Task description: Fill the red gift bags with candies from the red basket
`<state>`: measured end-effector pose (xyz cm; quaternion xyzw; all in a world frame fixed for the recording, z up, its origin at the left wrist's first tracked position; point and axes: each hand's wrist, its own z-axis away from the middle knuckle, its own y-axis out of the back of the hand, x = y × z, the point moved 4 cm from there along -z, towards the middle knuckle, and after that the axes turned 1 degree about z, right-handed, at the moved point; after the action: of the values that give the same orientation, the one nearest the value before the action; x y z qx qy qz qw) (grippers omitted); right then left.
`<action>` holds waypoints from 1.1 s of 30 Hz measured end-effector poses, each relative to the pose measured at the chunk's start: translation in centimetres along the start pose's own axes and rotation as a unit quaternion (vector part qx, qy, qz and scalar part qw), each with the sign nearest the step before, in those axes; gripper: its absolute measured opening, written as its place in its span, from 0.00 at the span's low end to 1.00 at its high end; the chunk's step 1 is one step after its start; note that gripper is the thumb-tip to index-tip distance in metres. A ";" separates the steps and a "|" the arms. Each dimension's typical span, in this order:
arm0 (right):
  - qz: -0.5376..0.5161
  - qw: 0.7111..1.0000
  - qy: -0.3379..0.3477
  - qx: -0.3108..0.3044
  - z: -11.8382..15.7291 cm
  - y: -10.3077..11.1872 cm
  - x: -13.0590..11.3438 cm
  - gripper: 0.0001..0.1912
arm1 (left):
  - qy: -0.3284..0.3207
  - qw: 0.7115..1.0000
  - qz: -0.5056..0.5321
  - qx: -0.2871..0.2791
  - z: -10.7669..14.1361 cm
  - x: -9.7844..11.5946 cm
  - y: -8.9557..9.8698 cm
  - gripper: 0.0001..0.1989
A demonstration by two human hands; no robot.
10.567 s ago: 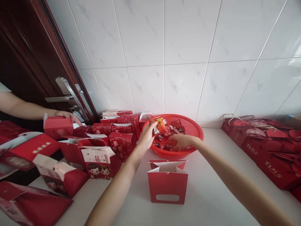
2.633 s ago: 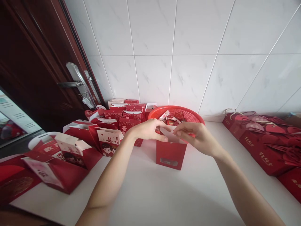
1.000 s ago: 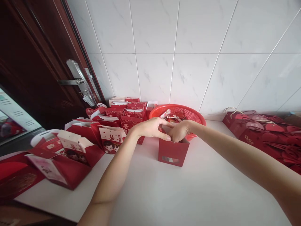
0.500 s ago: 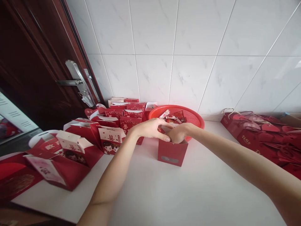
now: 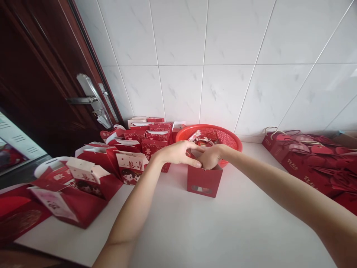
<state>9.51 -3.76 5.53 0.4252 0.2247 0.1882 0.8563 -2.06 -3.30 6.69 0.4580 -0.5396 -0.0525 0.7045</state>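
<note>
A red box (image 5: 205,182) with an oval window low on its front stands upright on the white table (image 5: 178,227), its top open. My left hand (image 5: 181,152) is at the box's left side, thumb and fingers round its upper rim. My right hand (image 5: 209,157) reaches down into the opening; its fingers are hidden inside, so what they hold, if anything, cannot be seen. Just behind the box is a red plastic basket (image 5: 232,139) with wrapped snacks (image 5: 212,137) in it.
Several red and white gift boxes (image 5: 131,165) stand at the left, near a dark door (image 5: 41,74) with a metal handle. At the right lie red bags (image 5: 301,163) with cord handles. A tiled wall (image 5: 178,89) rises behind.
Something pale now shows in the box's window, which was greyer before. My right hand has shifted very slightly; my left hand keeps its place. The view has moved a little.
</note>
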 end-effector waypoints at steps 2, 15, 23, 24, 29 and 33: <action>0.005 0.999 0.004 -0.046 0.9 0.3 0.1 0.08 | 0.003 1.000 0.012 0.001 -0.1 -0.2 0.0 0.27; -0.163 0.897 0.032 0.410 9.8 -0.9 3.4 0.15 | -0.015 0.999 -0.007 0.047 -0.6 -0.3 -0.2 0.13; -0.207 0.901 -0.032 0.381 7.5 -4.7 5.3 0.30 | -0.012 0.997 -0.036 0.067 -0.9 -0.2 -0.4 0.11; -0.237 0.891 -0.013 0.388 7.2 -4.9 5.5 0.27 | -0.009 0.997 -0.041 0.066 -0.9 -0.2 -0.4 0.11; -0.386 0.821 0.095 0.410 5.7 -5.7 6.8 0.19 | -0.010 0.999 -0.036 0.036 -0.7 -0.2 -0.5 0.16; -0.388 0.810 0.095 0.429 5.4 -6.0 7.2 0.20 | -0.016 0.998 -0.050 0.043 -0.9 -0.4 -0.5 0.17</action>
<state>19.15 -6.91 1.95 0.6066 0.5091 -0.2356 0.5633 -1.25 -2.87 6.06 0.5132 -0.5289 -0.0716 0.6721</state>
